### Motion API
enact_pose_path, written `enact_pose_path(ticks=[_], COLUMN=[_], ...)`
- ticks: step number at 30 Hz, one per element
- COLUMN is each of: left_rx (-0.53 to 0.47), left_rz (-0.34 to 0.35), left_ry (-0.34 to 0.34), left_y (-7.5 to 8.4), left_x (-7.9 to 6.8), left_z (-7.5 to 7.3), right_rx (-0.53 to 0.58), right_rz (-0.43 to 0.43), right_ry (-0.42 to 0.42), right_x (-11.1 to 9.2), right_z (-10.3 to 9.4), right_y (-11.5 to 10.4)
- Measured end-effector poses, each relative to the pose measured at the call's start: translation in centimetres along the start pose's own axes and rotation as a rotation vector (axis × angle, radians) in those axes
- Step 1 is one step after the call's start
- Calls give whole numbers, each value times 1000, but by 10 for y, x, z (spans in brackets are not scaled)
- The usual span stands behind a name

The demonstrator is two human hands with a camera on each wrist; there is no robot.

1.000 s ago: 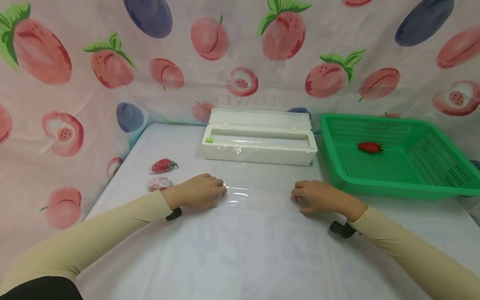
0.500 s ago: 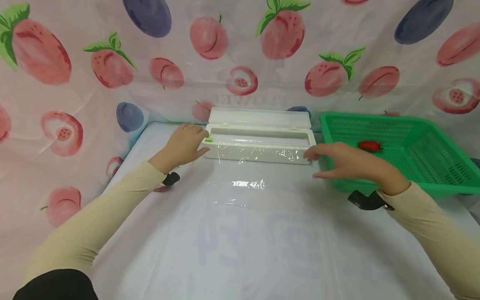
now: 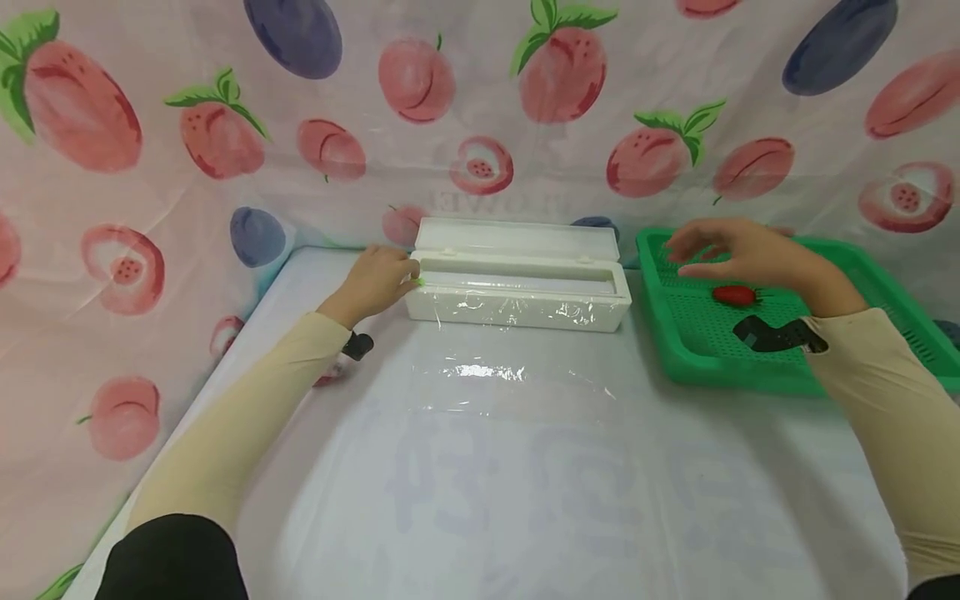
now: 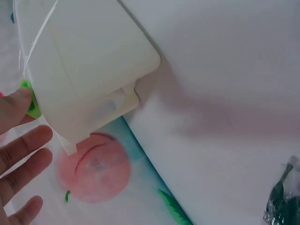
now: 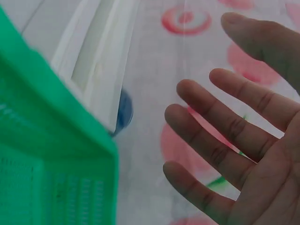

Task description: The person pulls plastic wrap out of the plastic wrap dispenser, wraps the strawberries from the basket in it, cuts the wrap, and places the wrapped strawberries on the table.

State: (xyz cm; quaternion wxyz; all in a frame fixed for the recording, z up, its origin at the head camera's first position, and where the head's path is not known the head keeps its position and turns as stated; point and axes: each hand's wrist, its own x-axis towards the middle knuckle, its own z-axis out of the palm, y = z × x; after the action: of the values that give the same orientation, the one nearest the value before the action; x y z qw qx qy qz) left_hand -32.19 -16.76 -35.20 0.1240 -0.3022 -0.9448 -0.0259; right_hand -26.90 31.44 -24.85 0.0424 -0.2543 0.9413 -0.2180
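My left hand (image 3: 375, 279) is at the left end of a white cling film dispenser (image 3: 517, 310), whose lid stands raised. Its thumb presses on the small green slide cutter (image 4: 32, 110), apparently pinching it with the index finger; the other fingers extend loosely. A clear sheet of cling film (image 3: 517, 387) stretches from the dispenser over its front wall and onto the table, with glossy creases. Above the green basket (image 3: 675, 367), my right hand (image 3: 750, 254) hangs with spread, relaxed fingers, holding nothing. In the basket lies an elongated red fruit (image 3: 733, 295) with a green top.
Behind my left wrist, a film-wrapped reddish item (image 3: 330, 372) is partly hidden. Green leaves in clear film (image 4: 281, 197) show at the left wrist view's corner. A fruit-printed sheet (image 3: 480, 100) hangs behind the white-covered table (image 3: 487, 508).
Both hands have left the film's front corners. The left moved back to the dispenser's green cutter; the right moved past the dispenser's right end and rose over the basket.
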Motion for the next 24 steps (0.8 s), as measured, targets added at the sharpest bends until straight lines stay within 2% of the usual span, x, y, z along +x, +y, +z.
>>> enact_pose_path(ticks=[7, 14, 24], left_rx=[-16, -34, -86], left_rz=[19, 20, 41], left_ry=[8, 16, 33], left_y=[-8, -8, -6], left_x=[-5, -4, -5], left_z=[1, 0, 3], right_rx=[158, 315, 396], right_rz=[73, 107, 255], right_ry=[29, 25, 9], right_x=[3, 4, -2], right_z=[-5, -9, 3], right_y=[42, 77, 130])
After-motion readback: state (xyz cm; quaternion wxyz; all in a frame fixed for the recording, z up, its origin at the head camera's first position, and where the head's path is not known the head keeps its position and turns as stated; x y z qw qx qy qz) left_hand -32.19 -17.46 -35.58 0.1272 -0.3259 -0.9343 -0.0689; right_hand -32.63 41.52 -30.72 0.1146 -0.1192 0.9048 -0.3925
